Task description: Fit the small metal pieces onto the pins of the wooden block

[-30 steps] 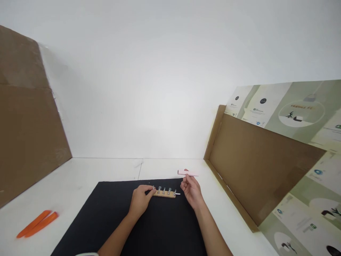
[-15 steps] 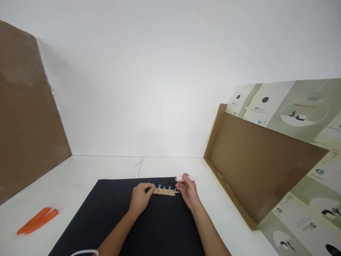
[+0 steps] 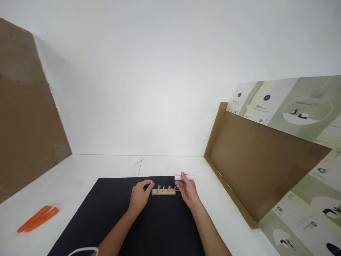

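A short wooden strip [image 3: 160,192] lies across the black mat [image 3: 165,224], with several metal bolts [image 3: 163,188] standing up in a row along it. Just off the strip's left end, my left hand [image 3: 140,195] pinches a small bolt [image 3: 151,182] between thumb and fingertips. My right hand [image 3: 188,191] is closed on a pale pink cylinder [image 3: 179,177], held level above the strip's right end. Below that cylinder, a thin metal rod [image 3: 177,190] shows between the right fingers and the strip; whether the fingers grip it, I cannot tell.
Two orange strip-like pieces [image 3: 37,219] lie on the white table [image 3: 23,199] at the left. A brown cardboard panel [image 3: 32,106] stands on the left side. At the right leans an open cardboard box [image 3: 266,160] with printed sheets. A white cord [image 3: 85,249] crosses near my left forearm.
My left hand has lifted slightly up and left, away from the strip's left end, with the small bolt in its fingertips. The right hand has barely moved.
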The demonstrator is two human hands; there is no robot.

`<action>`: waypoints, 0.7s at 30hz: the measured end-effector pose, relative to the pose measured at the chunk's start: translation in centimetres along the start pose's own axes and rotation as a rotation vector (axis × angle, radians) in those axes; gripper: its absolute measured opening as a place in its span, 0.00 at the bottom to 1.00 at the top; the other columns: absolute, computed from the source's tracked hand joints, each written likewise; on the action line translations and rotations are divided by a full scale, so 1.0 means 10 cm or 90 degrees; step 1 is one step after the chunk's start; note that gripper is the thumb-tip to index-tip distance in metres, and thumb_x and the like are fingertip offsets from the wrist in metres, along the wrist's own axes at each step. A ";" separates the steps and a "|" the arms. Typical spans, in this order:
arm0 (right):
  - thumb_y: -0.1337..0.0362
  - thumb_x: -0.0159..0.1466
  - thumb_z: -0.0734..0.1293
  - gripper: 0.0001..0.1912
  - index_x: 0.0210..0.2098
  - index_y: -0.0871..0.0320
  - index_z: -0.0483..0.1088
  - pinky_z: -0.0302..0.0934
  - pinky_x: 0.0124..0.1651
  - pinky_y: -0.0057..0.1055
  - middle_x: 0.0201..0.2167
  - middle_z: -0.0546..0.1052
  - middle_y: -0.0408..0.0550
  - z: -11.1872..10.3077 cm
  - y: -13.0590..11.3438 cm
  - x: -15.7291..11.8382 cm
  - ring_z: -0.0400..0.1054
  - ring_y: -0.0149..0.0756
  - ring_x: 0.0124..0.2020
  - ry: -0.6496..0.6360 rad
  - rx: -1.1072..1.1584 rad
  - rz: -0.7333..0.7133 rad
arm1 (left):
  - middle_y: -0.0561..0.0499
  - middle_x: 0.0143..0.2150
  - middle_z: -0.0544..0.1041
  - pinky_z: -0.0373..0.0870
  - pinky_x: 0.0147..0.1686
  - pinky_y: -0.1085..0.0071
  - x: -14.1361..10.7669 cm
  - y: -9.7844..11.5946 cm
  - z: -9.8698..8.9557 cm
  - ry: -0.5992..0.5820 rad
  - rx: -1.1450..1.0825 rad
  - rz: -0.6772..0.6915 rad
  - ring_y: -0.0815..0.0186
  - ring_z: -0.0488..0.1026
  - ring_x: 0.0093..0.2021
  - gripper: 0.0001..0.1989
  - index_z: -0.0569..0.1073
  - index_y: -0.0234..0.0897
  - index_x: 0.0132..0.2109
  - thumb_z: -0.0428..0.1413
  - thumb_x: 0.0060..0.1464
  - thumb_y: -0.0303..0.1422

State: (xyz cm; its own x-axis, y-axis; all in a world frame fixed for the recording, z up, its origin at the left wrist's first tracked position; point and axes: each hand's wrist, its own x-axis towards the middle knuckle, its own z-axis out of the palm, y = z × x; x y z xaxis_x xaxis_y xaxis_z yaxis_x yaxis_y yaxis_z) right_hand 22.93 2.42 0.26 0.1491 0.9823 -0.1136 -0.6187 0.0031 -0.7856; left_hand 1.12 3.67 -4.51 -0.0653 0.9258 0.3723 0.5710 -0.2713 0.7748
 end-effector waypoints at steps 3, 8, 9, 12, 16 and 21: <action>0.64 0.46 0.81 0.22 0.33 0.59 0.68 0.70 0.24 0.21 0.32 0.82 0.49 -0.02 0.00 0.00 0.75 0.31 0.23 -0.022 0.018 -0.005 | 0.48 0.41 0.82 0.71 0.47 0.62 -0.01 0.01 0.00 0.013 -0.005 0.010 0.57 0.77 0.45 0.15 0.80 0.40 0.38 0.53 0.56 0.43; 0.66 0.46 0.81 0.25 0.37 0.57 0.66 0.71 0.27 0.23 0.33 0.82 0.48 0.01 0.01 -0.05 0.76 0.32 0.25 -0.055 -0.011 -0.043 | 0.48 0.40 0.82 0.70 0.49 0.60 -0.05 0.05 -0.01 0.038 0.000 0.063 0.57 0.76 0.44 0.13 0.80 0.41 0.37 0.55 0.56 0.43; 0.65 0.47 0.80 0.25 0.38 0.57 0.66 0.70 0.27 0.23 0.33 0.82 0.48 0.02 0.01 -0.06 0.76 0.32 0.25 -0.061 -0.029 -0.053 | 0.48 0.40 0.82 0.69 0.48 0.60 -0.05 0.06 -0.01 0.045 0.006 0.080 0.57 0.76 0.44 0.13 0.80 0.42 0.37 0.55 0.56 0.43; 0.61 0.47 0.80 0.24 0.37 0.59 0.67 0.70 0.27 0.23 0.31 0.81 0.49 0.07 0.03 -0.11 0.75 0.32 0.25 -0.076 -0.078 -0.078 | 0.48 0.39 0.82 0.69 0.46 0.59 -0.09 0.11 -0.01 0.051 0.029 0.129 0.56 0.76 0.43 0.12 0.79 0.42 0.37 0.54 0.57 0.42; 0.61 0.47 0.80 0.22 0.35 0.59 0.67 0.69 0.30 0.25 0.30 0.81 0.48 0.12 0.06 -0.17 0.75 0.33 0.27 -0.095 -0.131 -0.103 | 0.48 0.39 0.81 0.66 0.44 0.61 -0.14 0.20 -0.01 0.045 0.057 0.195 0.58 0.75 0.42 0.11 0.79 0.42 0.37 0.54 0.59 0.40; 0.65 0.47 0.79 0.21 0.33 0.57 0.65 0.67 0.33 0.27 0.29 0.81 0.46 0.17 0.09 -0.23 0.74 0.33 0.27 -0.142 -0.183 -0.151 | 0.48 0.37 0.80 0.65 0.44 0.62 -0.20 0.30 -0.04 0.030 0.087 0.259 0.59 0.74 0.41 0.12 0.79 0.42 0.38 0.52 0.62 0.38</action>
State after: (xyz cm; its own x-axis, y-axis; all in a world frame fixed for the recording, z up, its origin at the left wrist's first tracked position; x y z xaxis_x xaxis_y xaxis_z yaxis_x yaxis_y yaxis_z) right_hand 20.76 0.43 0.85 0.0715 0.9772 0.1998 -0.3423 0.2122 -0.9153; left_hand 2.67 0.89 -2.70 0.1517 0.7364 0.6593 0.6606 -0.5717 0.4865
